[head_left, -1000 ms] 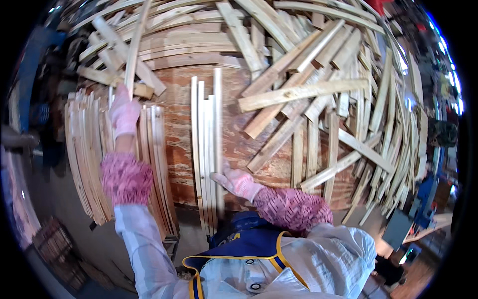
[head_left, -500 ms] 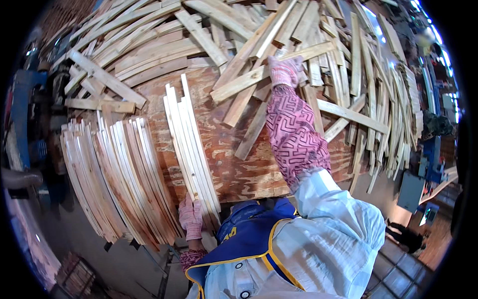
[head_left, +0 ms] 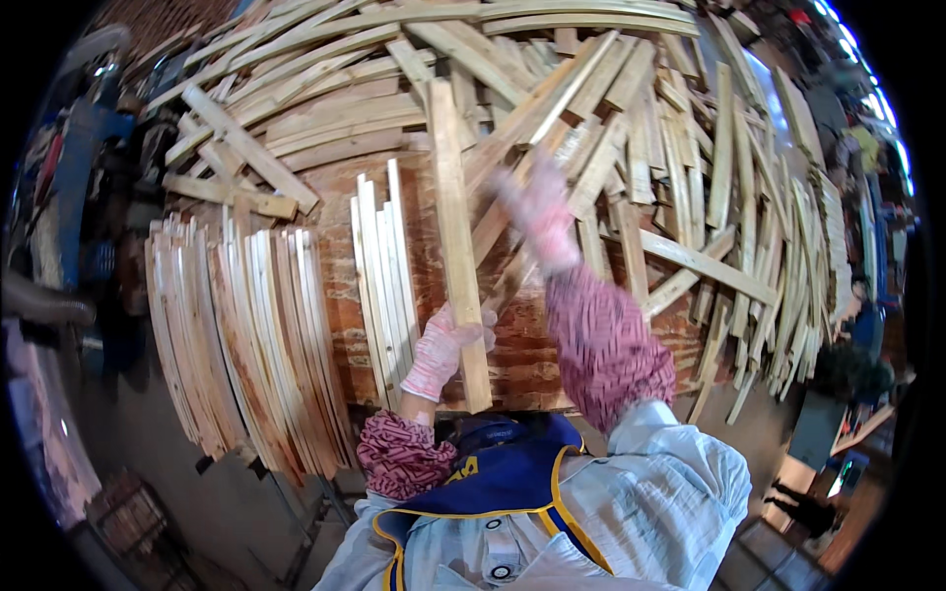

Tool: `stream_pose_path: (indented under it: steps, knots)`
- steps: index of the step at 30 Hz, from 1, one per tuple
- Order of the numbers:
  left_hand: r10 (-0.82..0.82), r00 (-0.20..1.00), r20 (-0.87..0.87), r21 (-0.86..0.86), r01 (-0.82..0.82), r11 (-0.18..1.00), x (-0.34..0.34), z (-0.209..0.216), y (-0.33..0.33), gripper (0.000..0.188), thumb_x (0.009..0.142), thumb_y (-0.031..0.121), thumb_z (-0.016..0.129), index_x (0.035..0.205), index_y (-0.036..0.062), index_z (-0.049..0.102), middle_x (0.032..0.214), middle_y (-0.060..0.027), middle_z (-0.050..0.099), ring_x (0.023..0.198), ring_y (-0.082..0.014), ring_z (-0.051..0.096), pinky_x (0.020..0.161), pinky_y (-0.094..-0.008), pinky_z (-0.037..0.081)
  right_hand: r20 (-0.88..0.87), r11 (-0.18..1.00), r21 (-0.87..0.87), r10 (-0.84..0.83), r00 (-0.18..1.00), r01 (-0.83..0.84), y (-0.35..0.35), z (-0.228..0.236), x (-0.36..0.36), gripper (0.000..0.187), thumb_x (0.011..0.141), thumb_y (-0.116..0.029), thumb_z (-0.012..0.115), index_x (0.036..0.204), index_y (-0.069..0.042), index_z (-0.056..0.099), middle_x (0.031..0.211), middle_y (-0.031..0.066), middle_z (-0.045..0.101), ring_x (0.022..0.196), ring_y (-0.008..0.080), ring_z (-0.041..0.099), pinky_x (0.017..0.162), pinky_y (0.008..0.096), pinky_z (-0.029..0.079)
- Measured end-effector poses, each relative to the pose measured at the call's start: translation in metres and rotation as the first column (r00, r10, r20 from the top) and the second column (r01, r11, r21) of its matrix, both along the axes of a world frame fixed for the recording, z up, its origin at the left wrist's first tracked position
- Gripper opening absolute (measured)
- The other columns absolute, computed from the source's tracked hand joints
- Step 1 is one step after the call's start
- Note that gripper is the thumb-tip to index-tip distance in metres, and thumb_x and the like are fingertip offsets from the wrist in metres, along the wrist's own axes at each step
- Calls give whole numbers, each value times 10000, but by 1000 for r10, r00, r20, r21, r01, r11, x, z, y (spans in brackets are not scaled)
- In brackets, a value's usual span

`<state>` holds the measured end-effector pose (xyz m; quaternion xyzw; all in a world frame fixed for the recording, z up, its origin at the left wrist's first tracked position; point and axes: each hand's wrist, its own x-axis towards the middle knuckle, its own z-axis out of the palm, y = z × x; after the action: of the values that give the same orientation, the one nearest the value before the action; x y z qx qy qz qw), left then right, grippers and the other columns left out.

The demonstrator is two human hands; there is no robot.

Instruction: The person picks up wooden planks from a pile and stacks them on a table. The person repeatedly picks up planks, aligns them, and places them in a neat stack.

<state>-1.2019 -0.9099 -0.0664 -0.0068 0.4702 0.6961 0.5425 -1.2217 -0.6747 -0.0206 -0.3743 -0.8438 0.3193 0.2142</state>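
Note:
My left hand (head_left: 440, 347), in a pinkish-white knit glove, is closed around the lower part of a wooden strip (head_left: 452, 217). The strip points away from me, its near end close to my apron. To its right is my right hand (head_left: 541, 212), gloved alike and smeared by motion, so its fingers cannot be read. That hand is over the loose strips and apart from the held one. Left of the held strip lies a small row of pale strips (head_left: 382, 276) side by side on the reddish plywood top (head_left: 340, 266).
Farther left, a wide row of aligned strips (head_left: 251, 345) overhangs the near edge. A tangled heap of loose strips (head_left: 591, 108) covers the back and right. A blue machine (head_left: 84, 197) stands at the left, and a person in dark clothes (head_left: 803, 507) is at the far lower right.
My left hand has come up from the small row and taken the strip. The right hand has let that strip go, which now points away from me instead of lying slantwise.

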Motion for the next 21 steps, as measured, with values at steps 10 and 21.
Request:
stream_pose_path:
  steps: [10, 21]
  knots:
    - [292, 956, -42, -251, -293, 923, -6, -22, -94, 397, 854, 95, 646, 1237, 39, 560, 979, -105, 661, 816, -228, 657, 744, -387, 559, 909, 948, 87, 50, 414, -305, 62, -58, -119, 589, 918, -518, 379, 1395, -199, 514, 1598, 43, 225, 1486, 264, 139, 1186, 487, 111]
    - [-839, 536, -97, -880, -441, -179, 26, -62, -236, 705, 867, 348, 609, 1496, 314, 291, 1152, -165, 512, 961, -352, 615, 710, -471, 541, 716, 962, 223, -272, 643, 159, 65, -20, 39, 363, 811, -129, 627, 1160, -94, 537, 1280, 131, 569, 1125, 301, 607, 889, 393, 541]
